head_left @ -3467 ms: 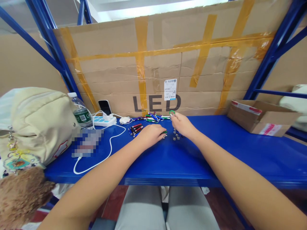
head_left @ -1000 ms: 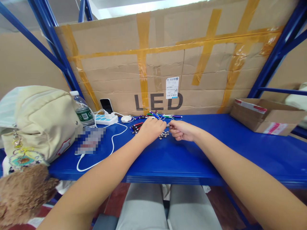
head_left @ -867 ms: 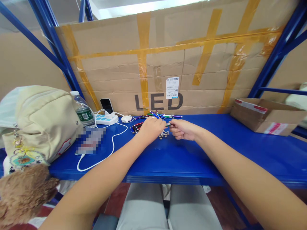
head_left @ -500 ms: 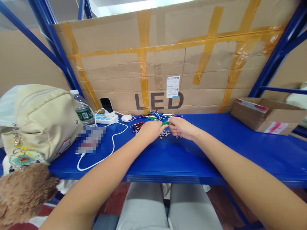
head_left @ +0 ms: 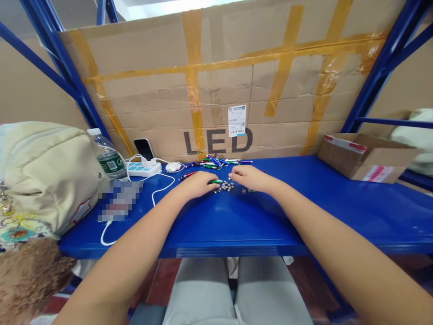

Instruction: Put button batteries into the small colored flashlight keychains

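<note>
My left hand [head_left: 202, 184] is closed around a green pen piece [head_left: 214, 182], whose end sticks out past the fingers. Fingers pinched together, my right hand [head_left: 248, 177] has a small silvery piece [head_left: 230, 178] at its fingertips; its exact kind is too small to make out. Between the hands lie several small round silver discs [head_left: 226, 185], with a few more of them under my right hand. Behind, a heap of coloured metallic pens [head_left: 216, 161] rests on the blue table [head_left: 223, 221]. More dark and red pens [head_left: 188, 175] lie beside my left hand, partly covered by it.
On the left stand a beige bag [head_left: 50, 171], a water bottle [head_left: 110, 158] and a power strip [head_left: 144, 169] with white cables. A blurred-out phone-like thing [head_left: 120, 201] lies nearby. An open cardboard box [head_left: 368, 158] sits at right. Tall cardboard [head_left: 152, 104] closes off the back.
My hands have moved apart, the left one still holding the green pen piece, the right one off it. More silver discs show between them. The whole view has shifted slightly.
</note>
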A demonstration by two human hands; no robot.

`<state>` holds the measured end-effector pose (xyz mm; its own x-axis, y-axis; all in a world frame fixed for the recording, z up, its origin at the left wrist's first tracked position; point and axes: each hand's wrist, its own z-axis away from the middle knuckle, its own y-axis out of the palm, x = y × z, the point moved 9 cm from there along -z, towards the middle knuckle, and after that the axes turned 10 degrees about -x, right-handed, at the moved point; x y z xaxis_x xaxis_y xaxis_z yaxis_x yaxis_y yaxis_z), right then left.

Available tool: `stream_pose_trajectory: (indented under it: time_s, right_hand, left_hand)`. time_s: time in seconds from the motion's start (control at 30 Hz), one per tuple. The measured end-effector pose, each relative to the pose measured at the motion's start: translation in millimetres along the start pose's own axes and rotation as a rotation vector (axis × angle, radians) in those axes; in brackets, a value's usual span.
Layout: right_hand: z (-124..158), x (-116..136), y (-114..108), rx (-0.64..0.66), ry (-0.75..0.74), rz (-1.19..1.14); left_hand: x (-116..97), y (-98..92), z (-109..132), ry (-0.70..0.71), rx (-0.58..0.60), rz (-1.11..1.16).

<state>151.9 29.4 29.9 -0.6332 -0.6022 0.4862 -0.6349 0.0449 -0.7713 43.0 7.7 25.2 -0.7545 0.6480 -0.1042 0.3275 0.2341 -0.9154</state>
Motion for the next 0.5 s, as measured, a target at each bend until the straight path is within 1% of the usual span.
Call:
stream_pose_trajectory:
  time_s: [0.1,0.2,0.33,0.5]
  right_hand:
    - [4.3,-10.5,-1.2,0.147,0.02,0.136]
    - [12.5,-23.4,-2.2,0.302,0.078,0.195]
    - [21.3,-38.8,-3.5,0.422,0.161,0.199]
    - [29.8,-42.7,3.1,0.535,0.186,0.189]
  left_hand:
    - [8.7,2.8,2.7,-0.018,0.079,-0.119]
    - [15.1,5.0,3.9,-0.048,0.11,-0.193]
    - [18.7,4.4,3.8,-0.069,0.098,-0.237]
    - [23.7,0.7,3.4,-0.071,0.068,-0.243]
